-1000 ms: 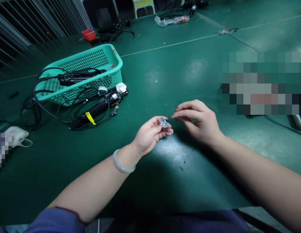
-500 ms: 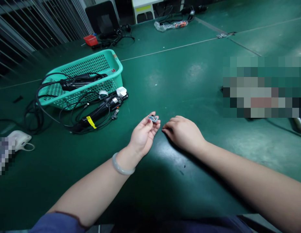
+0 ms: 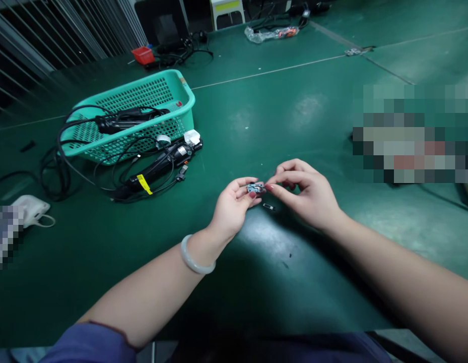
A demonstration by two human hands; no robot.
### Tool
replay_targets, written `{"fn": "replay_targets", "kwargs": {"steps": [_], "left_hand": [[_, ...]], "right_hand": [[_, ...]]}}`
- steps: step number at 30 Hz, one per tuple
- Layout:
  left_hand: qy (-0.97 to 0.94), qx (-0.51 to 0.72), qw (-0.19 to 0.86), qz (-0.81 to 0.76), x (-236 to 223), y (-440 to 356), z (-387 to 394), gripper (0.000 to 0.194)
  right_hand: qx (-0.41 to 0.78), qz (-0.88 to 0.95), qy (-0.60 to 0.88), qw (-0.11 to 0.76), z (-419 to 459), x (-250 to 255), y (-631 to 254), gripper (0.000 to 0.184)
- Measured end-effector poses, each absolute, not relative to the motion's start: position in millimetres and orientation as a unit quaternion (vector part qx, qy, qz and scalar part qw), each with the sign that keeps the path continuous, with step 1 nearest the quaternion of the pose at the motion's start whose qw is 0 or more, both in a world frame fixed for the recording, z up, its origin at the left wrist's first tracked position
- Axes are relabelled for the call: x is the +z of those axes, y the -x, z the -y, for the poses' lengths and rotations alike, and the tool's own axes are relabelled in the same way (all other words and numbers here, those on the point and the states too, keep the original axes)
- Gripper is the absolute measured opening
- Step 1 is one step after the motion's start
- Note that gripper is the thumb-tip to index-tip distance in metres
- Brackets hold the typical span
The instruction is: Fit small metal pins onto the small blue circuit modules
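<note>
My left hand, with a pale bangle on its wrist, pinches a small grey-blue part with metal pieces, too small to name exactly. My right hand meets it from the right. Its thumb and index finger are pressed together at the right edge of that part; whether something tiny sits between them cannot be made out. On the green table just below the fingertips lies a small black piece with a light, shiny middle.
Left of my hands stands a green perforated basket with black cabled devices. A black device with a yellow tag lies before it. A white object with a loop sits far left, a red box at the back. Tiny dark bits lie nearby.
My right hand has lifted off the table and come to the part in my left hand. The small black piece on the table now shows. My left hand has shifted slightly right.
</note>
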State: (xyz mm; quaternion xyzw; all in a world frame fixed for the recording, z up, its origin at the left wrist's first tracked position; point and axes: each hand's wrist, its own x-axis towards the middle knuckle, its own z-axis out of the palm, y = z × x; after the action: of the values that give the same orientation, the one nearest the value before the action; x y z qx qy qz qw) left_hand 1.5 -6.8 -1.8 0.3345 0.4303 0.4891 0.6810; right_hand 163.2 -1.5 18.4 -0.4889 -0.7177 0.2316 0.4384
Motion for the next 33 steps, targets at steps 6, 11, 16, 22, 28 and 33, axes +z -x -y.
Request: {"fn": "replay_targets", "kwargs": {"steps": [6, 11, 16, 22, 28, 33], "left_hand": [[-0.337, 0.482, 0.689, -0.422, -3.6, -3.3, 7.5, 0.023], [-0.336, 0.483, 0.695, -0.413, -4.6, -2.1, 7.6, 0.026], [-0.346, 0.479, 0.693, -0.414, -5.3, -1.4, 7.8, 0.026], [-0.343, 0.478, 0.682, -0.435, -3.3, -2.9, 8.7, 0.021], [-0.322, 0.502, 0.668, -0.444, -2.2, -1.1, 7.3, 0.014], [-0.305, 0.514, 0.659, -0.456, -1.5, -0.9, 5.7, 0.013]], "right_hand": [[0.175, 0.742, 0.459, 0.456, 3.0, 9.3, -154.5, 0.009], [0.128, 0.763, 0.448, 0.448, 3.6, 8.4, -152.8, 0.011], [0.083, 0.774, 0.441, 0.447, 4.2, 6.3, -150.6, 0.012], [0.098, 0.762, 0.476, 0.428, 5.8, 15.0, -160.7, 0.018], [0.219, 0.804, 0.499, 0.237, 2.0, 20.4, -181.2, 0.012], [0.213, 0.827, 0.504, 0.127, 2.8, 11.2, -173.2, 0.013]]}}
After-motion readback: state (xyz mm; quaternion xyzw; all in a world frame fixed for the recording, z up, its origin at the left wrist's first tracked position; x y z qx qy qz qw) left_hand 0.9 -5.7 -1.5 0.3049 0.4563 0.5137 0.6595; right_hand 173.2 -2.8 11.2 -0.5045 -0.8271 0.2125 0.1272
